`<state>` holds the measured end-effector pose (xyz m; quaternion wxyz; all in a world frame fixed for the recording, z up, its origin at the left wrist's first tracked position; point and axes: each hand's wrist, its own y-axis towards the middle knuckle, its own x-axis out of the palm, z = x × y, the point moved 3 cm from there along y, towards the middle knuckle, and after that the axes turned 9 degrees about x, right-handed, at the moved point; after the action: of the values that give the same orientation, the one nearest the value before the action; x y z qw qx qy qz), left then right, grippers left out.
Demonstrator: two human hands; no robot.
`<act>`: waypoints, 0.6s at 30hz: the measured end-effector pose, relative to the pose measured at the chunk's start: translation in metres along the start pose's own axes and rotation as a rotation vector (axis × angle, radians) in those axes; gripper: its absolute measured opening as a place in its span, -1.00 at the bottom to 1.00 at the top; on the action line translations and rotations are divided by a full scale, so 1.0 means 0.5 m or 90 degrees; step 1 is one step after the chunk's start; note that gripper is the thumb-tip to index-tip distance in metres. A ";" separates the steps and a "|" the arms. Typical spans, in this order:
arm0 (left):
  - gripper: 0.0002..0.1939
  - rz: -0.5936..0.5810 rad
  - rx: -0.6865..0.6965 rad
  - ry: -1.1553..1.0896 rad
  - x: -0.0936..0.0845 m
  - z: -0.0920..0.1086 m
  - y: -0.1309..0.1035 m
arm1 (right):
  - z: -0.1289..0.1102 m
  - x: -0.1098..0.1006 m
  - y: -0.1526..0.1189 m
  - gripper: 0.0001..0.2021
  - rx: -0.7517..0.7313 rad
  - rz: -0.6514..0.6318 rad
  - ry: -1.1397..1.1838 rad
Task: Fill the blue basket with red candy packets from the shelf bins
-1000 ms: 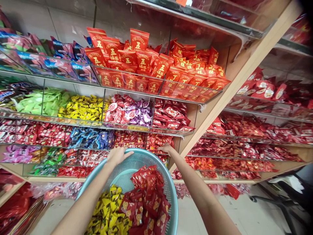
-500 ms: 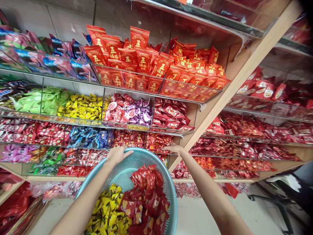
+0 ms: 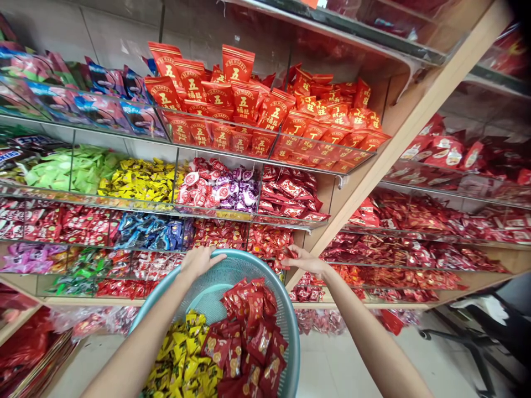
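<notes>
My left hand (image 3: pixel 201 262) is closed over the far rim of a teal plastic basket (image 3: pixel 295 337). Yellow wrapped candies (image 3: pixel 182 354) fill the basket's left side, and dark red candy packets (image 3: pixel 253 354) are heaped on its right, with bare basket bottom behind them. My right hand (image 3: pixel 307 262) is just beyond the basket's right rim, in front of a shelf bin of red wrapped candies (image 3: pixel 265 239). Its fingers are curled around red wrapped candies (image 3: pixel 289 254), partly hidden by the hand; how many I cannot tell.
Glass-fronted shelves of candies rise ahead, with upright red packets (image 3: pixel 236 99) on an upper one. A slanting wooden shelf post (image 3: pixel 357 199) stands close to my right arm. A black wheeled chair (image 3: pixel 468 337) is at the lower right on the tiled floor.
My right hand has drawn back from the red candy bin, slightly right and down, with red candies now showing in its fingers. My left hand and the basket are nearly still.
</notes>
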<state>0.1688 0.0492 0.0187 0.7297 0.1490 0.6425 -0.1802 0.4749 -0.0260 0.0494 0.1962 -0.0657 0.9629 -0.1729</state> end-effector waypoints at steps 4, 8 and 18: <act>-0.27 0.001 0.009 0.004 0.000 0.000 -0.001 | 0.007 0.040 -0.040 -0.62 -0.023 -0.175 -0.079; -0.27 0.008 0.012 -0.002 0.000 0.000 -0.001 | 0.025 0.063 -0.051 -0.60 -0.007 -0.235 -0.203; -0.28 0.006 0.007 0.011 0.002 0.001 0.001 | 0.038 0.095 -0.050 -0.53 -0.032 -0.195 -0.383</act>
<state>0.1696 0.0495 0.0179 0.7240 0.1577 0.6473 -0.1787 0.4408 -0.0645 0.0250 0.4418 -0.2629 0.8446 -0.1493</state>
